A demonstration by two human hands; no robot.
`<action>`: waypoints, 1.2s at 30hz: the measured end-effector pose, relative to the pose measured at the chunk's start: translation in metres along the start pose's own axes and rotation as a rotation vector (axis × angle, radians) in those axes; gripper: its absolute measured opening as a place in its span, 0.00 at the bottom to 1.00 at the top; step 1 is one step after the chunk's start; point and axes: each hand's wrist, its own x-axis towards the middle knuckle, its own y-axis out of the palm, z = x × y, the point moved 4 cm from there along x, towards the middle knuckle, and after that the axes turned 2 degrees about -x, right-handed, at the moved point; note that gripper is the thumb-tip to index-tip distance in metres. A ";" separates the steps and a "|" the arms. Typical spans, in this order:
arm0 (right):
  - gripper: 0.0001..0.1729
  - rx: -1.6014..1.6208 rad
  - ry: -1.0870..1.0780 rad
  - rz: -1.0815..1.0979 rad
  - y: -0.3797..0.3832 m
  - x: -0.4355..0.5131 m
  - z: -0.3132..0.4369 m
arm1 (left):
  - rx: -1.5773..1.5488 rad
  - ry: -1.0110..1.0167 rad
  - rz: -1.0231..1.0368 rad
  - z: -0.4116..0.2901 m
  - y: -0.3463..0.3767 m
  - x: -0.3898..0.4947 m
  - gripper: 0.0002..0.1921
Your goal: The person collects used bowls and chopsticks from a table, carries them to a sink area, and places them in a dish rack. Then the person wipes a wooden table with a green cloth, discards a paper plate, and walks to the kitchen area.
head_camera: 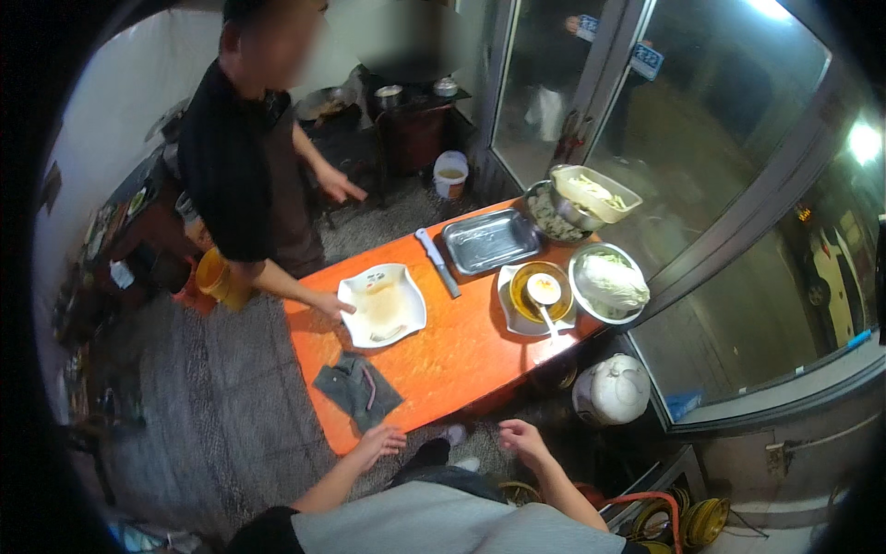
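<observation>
My left hand point(379, 444) hovers by the near edge of an orange table point(450, 374), its fingers loosely spread and nothing in them. Closest to it lies a dark grey cloth point(346, 391) with a thin pinkish strip point(369, 388) on top. Off the table's near edge, my right hand point(524, 441) hangs in the air, empty, with its fingers loosely bent. Farther in, a white square-cornered dish point(384, 305) contains a little pale liquid. Another person's hand point(331, 305) touches its left rim.
A kitchen knife point(437, 263) lies beside a metal tray point(484, 246). A ladle point(544, 289) rests in a bowl of brown liquid point(520, 308). Napa cabbage point(612, 280) fills a metal basin point(580, 305). A person point(242, 166) stands across the table; a white canister point(612, 389) stands right.
</observation>
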 end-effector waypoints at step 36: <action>0.19 0.076 -0.088 -0.104 -0.021 -0.048 0.003 | -0.062 0.143 -0.036 -0.003 0.015 -0.015 0.30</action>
